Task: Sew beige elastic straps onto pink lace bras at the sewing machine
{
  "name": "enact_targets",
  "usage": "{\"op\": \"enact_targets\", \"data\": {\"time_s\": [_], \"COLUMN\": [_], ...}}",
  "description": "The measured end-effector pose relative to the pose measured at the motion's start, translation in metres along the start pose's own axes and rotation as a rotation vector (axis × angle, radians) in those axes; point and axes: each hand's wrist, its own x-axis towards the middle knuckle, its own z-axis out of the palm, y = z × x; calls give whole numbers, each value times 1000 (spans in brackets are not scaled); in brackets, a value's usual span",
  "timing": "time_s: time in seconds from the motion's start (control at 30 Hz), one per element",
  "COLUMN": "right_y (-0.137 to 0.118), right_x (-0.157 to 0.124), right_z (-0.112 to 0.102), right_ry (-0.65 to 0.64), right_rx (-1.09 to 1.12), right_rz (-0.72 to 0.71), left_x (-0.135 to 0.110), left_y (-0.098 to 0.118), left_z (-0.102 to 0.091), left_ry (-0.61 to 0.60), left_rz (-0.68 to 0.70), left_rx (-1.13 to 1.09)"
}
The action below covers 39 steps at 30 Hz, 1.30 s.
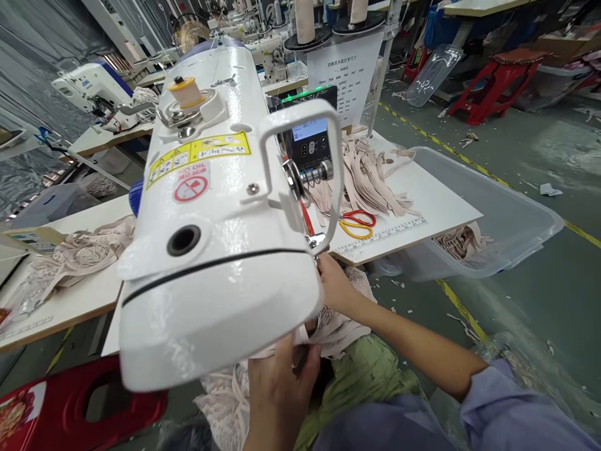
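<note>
A white sewing machine fills the middle of the view and hides the needle area. My left hand reaches up under the machine head, its fingers closed on pale lace fabric. My right hand is at the machine's right side near the metal thread guide, fingers tucked behind the machine edge and touching the same fabric.
Beige straps and red and yellow scissors lie on the white table. A clear plastic bin sits at the right. More lace is piled at the left, a red stool below.
</note>
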Motion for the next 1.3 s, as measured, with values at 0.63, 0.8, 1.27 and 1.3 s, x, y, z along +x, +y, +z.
{"op": "enact_targets", "data": {"time_s": [0.63, 0.8, 1.27, 1.3], "right_y": [-28, -30, 2, 1], "right_x": [-114, -110, -119, -119], "right_z": [-41, -30, -10, -9], "right_ry": [-313, -755, -133, -143], "right_rx": [386, -29, -387, -374], "right_rz": [400, -9, -282, -263], "left_x": [-56, -25, -30, -31], "left_y": [51, 29, 11, 11], "left_z": [-22, -22, 11, 10], "left_ry": [-61, -95, -486, -465], "left_rz": [69, 237, -859, -841], "left_rx": [-397, -179, -1375, -1354]}}
